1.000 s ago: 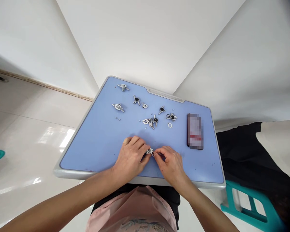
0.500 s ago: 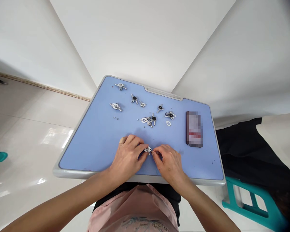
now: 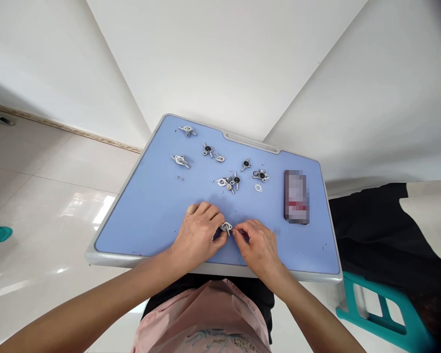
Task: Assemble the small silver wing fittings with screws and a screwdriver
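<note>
My left hand (image 3: 199, 231) pinches a small silvery metal valve (image 3: 226, 227) with an oval two-holed plate and a thin pipe pointing toward me. It is held low over the front part of the blue table. Just right of the valve is my right hand (image 3: 257, 243), thumb and forefinger pressed together close to the plate's right end. Whatever sits between those fingertips is too small to make out. Farther back lie a loose oval metal plate (image 3: 221, 182) and a metal valve body with a black round centre (image 3: 236, 180), in a small cluster.
On the blue table (image 3: 139, 215), more valves (image 3: 180, 161) are spread toward the back left. Another valve body (image 3: 260, 175) and a thin oval gasket (image 3: 258, 188) lie right of centre. Tiny screws (image 3: 180, 178) are scattered about. A phone (image 3: 297, 197) rests at right; a teal stool (image 3: 385, 309) stands beyond.
The view has shifted slightly, so the table's things appear a little to the right. Both hands keep nearly the same pose around the valve.
</note>
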### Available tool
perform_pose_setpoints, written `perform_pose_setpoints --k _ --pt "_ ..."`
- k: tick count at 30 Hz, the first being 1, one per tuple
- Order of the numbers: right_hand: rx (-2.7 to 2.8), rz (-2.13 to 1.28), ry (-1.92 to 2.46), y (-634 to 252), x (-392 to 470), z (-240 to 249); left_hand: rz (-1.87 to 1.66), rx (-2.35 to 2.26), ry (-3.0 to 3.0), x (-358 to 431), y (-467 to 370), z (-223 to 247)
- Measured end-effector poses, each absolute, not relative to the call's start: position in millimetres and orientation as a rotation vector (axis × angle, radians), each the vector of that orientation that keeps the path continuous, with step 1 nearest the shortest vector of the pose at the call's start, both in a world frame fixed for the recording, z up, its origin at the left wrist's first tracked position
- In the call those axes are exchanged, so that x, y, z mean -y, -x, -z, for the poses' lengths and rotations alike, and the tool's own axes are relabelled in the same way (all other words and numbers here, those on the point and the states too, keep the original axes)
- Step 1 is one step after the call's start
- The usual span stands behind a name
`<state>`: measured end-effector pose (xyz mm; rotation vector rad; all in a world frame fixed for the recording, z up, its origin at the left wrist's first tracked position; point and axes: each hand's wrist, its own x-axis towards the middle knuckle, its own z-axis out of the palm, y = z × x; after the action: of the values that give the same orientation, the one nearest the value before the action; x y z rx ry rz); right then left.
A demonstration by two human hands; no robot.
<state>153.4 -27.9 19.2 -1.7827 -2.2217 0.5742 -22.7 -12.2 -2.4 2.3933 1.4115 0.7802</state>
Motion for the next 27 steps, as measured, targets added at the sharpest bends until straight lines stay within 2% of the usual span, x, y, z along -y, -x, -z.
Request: perform_pose_setpoints --k 19,27 --pt "2.21 -0.629 1.833 -153.3 26.5 -21.3 -0.842 -1.293 -2.385 13.7 27.0 3.2" --pt "2.196 -0.462 1.776 -151.3 33.8 -14.5 -0.826 -1.25 -2.442 13.3 32.9 6.9"
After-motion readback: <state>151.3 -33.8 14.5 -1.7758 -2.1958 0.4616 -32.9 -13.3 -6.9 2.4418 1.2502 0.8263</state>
